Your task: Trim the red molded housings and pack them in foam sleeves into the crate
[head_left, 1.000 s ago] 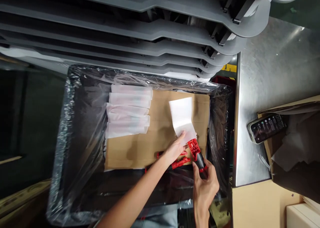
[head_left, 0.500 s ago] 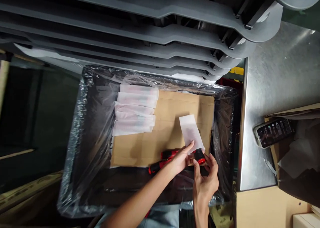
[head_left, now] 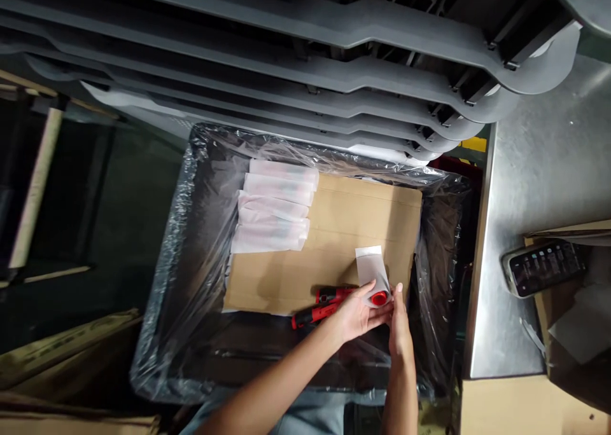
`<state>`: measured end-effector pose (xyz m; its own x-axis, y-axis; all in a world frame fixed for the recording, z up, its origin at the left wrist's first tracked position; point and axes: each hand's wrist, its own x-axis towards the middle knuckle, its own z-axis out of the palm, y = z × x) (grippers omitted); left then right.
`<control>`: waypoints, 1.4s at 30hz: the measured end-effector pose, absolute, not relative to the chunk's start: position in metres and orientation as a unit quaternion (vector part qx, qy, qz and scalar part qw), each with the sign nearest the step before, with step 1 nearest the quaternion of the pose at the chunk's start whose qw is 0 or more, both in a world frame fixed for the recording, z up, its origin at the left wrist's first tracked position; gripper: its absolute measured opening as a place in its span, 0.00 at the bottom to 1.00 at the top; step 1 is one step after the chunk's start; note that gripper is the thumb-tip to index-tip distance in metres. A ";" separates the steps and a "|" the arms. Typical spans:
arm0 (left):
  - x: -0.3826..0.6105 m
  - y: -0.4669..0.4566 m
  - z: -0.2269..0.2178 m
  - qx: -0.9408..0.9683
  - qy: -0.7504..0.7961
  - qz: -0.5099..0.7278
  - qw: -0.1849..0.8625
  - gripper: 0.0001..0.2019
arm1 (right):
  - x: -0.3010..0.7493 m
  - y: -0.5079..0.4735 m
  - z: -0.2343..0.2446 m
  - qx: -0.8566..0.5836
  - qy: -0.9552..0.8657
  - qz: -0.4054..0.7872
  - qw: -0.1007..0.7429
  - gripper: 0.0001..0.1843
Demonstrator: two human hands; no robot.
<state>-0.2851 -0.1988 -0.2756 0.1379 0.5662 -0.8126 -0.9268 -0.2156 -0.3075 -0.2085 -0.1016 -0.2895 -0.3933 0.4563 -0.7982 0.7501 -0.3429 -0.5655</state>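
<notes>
Two hands at work: left hand (head_left: 356,315) and right hand (head_left: 399,328) closed narrowly on a paper sleeve (head_left: 371,271) around a red cap (head_left: 379,299). Touching the left hand, a red-and-black tool (head_left: 319,311), partly hidden; farther left of the grip, wrapped packets (head_left: 274,206) on cardboard (head_left: 363,222).

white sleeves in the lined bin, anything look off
The stacked white paper sleeves sit unevenly, their ends staggered, on the cardboard sheet. The red-and-black tool also looks odd, lying across the sheet's lower edge, partly on the plastic liner.
</notes>
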 end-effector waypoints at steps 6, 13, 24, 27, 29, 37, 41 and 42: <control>-0.268 -0.218 -0.273 -0.393 0.312 0.590 0.632 0.30 | -0.201 -0.104 -0.288 0.504 0.566 -0.630 0.169 0.36; -0.264 -0.236 -0.286 -0.265 0.399 0.536 0.695 0.44 | -0.198 -0.104 -0.278 0.475 0.647 -0.574 0.162 0.30; -0.267 -0.247 -0.231 -0.108 0.254 0.572 0.772 0.48 | -0.201 -0.095 -0.192 0.444 0.656 -0.601 0.104 0.24; -0.262 -0.245 -0.220 -0.052 0.273 0.600 0.750 0.47 | -0.195 -0.102 -0.187 0.499 0.570 -0.648 0.079 0.25; -0.258 -0.243 -0.220 -0.022 0.317 0.597 0.736 0.45 | -0.191 -0.111 -0.196 0.529 0.482 -0.692 0.092 0.31; -0.235 -0.274 -0.258 -0.099 0.459 0.543 0.696 0.22 | -0.209 -0.152 -0.255 0.425 0.558 -0.686 0.194 0.27; -0.232 -0.330 -0.274 -0.247 0.451 0.539 0.667 0.11 | -0.239 -0.184 -0.296 0.354 0.576 -0.697 0.239 0.27; -0.234 -0.345 -0.280 -0.308 0.459 0.543 0.632 0.10 | -0.250 -0.196 -0.306 0.339 0.576 -0.700 0.252 0.28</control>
